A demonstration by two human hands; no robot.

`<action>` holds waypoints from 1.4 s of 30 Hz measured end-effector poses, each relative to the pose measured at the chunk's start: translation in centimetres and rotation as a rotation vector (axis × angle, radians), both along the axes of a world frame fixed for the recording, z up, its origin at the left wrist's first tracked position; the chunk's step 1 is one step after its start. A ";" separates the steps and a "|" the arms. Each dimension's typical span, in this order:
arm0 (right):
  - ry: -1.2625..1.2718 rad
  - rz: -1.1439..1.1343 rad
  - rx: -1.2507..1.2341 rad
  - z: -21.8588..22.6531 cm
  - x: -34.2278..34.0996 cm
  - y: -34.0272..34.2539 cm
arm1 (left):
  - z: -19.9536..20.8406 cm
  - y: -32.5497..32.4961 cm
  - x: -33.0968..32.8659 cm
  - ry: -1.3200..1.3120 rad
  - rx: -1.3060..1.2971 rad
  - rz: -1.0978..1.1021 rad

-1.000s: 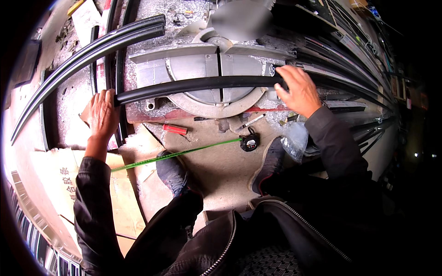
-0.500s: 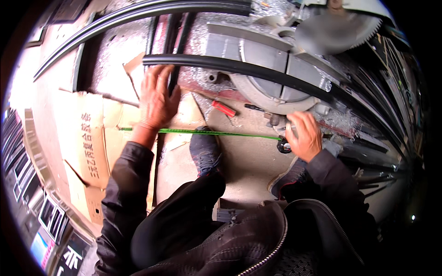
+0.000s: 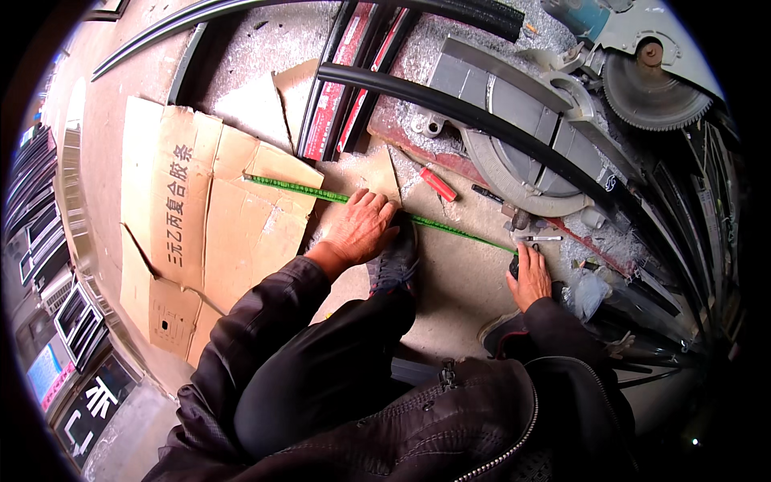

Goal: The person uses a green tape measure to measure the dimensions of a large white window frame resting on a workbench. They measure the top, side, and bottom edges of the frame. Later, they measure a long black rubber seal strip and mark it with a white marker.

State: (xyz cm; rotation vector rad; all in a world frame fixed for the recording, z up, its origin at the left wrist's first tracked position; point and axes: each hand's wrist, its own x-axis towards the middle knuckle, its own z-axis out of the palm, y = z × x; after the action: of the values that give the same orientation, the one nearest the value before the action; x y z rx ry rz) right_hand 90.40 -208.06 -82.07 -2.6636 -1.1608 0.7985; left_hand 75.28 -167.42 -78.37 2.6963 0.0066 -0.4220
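A green tape measure blade (image 3: 297, 188) stretches across in front of me, its far-left end over the cardboard. My left hand (image 3: 361, 229) lies across the middle of the blade, fingers closed over it. At the right end my right hand (image 3: 531, 278) grips the dark tape measure case (image 3: 514, 265), mostly hidden by the fingers. Beyond both hands, a long black profile bar (image 3: 450, 109) runs from upper middle to the right, over the grey base (image 3: 502, 120) of a mitre saw. Neither hand touches the bar.
The saw's round toothed blade (image 3: 634, 96) stands at the upper right. A red-handled tool (image 3: 438, 184), a black marker (image 3: 487, 194) and a slim pen (image 3: 540, 238) lie nearby. Flat cardboard (image 3: 233, 233) covers the left floor. Black bars (image 3: 699, 209) crowd the right; metal shavings lie about.
My left hand has left the black bar's end and come down toward me onto the tape blade. The view has shifted, so the scene sits farther right. My right hand keeps the tape case.
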 end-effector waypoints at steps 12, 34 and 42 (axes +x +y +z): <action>0.135 -0.112 0.206 9.3 7.0 -0.1 | 4.7 0.7 6.3 -0.300 0.051 -0.120; 0.162 -0.260 0.179 13.2 23.9 -4.5 | 4.1 4.1 20.9 -0.337 0.199 -0.188; 0.187 -0.260 0.178 12.8 24.6 -4.5 | 3.6 4.5 20.7 -0.372 0.204 -0.185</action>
State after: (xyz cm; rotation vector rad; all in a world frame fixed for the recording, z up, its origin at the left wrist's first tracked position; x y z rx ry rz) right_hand 115.00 -212.59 -69.23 -2.4641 -0.7814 0.8331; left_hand 96.00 -162.90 -74.80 2.9469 -0.3232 0.0367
